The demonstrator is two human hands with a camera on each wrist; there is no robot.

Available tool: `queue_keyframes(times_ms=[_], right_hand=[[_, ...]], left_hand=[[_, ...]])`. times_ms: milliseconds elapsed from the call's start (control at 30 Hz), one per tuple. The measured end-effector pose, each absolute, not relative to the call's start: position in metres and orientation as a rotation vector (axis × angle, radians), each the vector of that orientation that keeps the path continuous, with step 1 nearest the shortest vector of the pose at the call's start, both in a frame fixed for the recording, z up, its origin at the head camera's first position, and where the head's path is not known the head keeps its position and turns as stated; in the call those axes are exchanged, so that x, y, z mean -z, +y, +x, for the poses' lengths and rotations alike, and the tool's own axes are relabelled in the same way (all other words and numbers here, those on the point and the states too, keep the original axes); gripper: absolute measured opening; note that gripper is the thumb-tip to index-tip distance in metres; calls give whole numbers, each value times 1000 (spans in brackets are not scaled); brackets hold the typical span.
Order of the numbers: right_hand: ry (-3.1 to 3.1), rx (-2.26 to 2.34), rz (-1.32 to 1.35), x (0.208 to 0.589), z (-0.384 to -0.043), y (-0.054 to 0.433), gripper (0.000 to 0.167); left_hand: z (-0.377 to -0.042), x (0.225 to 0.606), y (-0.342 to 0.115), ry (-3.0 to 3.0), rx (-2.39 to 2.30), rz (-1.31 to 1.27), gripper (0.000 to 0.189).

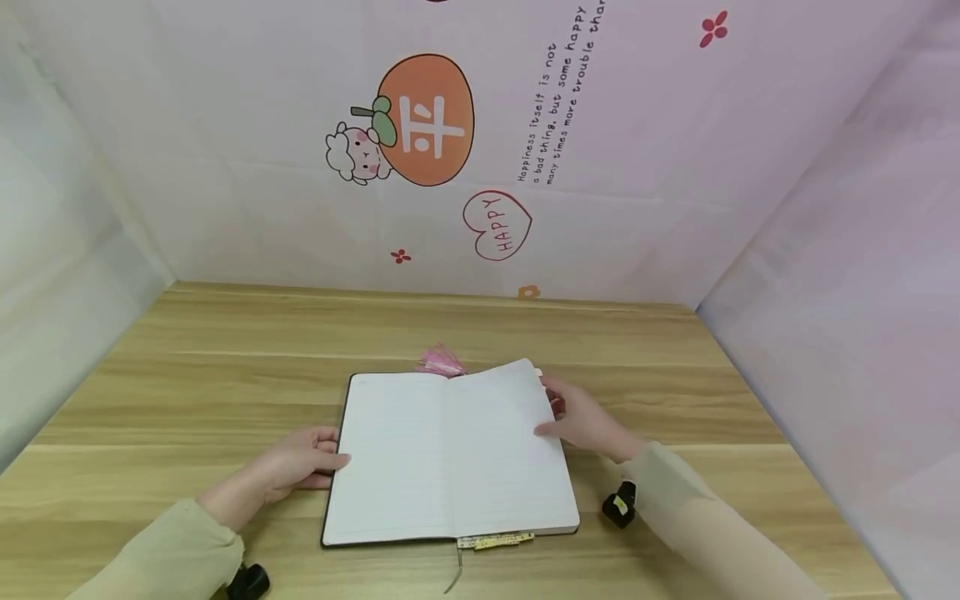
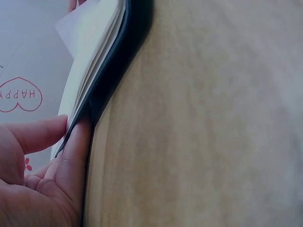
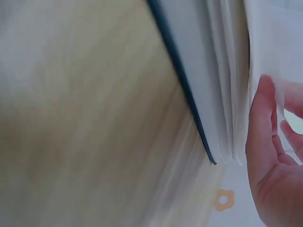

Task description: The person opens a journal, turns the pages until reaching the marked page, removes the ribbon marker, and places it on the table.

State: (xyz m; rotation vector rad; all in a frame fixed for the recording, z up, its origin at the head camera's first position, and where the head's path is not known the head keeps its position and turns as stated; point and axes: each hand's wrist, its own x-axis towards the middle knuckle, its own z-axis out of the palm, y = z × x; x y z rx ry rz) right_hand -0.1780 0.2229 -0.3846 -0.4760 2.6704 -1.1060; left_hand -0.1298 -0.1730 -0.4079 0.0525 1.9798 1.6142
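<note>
An open notebook (image 1: 397, 458) with lined pages and a dark cover lies on the table. My left hand (image 1: 303, 462) grips its left edge, thumb on top of the page and fingers against the underside of the cover; the left wrist view shows this left hand (image 2: 42, 175) at the cover's edge. On the other side my right hand (image 1: 585, 417) pinches a page (image 1: 498, 417) near its upper right edge, with the thumb on top. In the right wrist view the right hand (image 3: 274, 156) holds that page apart from the page block (image 3: 222, 85) below.
A pink tassel (image 1: 441, 361) sticks out at the notebook's top. Yellow patterned strips (image 1: 495, 542) and a thin ribbon (image 1: 458, 571) poke out at the bottom. The wooden table (image 1: 225, 367) meets a printed cloth wall (image 1: 615, 233) behind, with cloth sides left and right.
</note>
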Motion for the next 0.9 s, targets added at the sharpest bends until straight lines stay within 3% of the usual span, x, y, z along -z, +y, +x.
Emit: queue_keyframes(times_ms=[500,900], right_hand=[[2069,1650,-255,381,-159,234,75],[1832,1916,-139,356,-145,210,69]], left_hand=[[-130,409,-173,1979,-1615,47,31],[-130,409,-173,1973,-1619,49,38]])
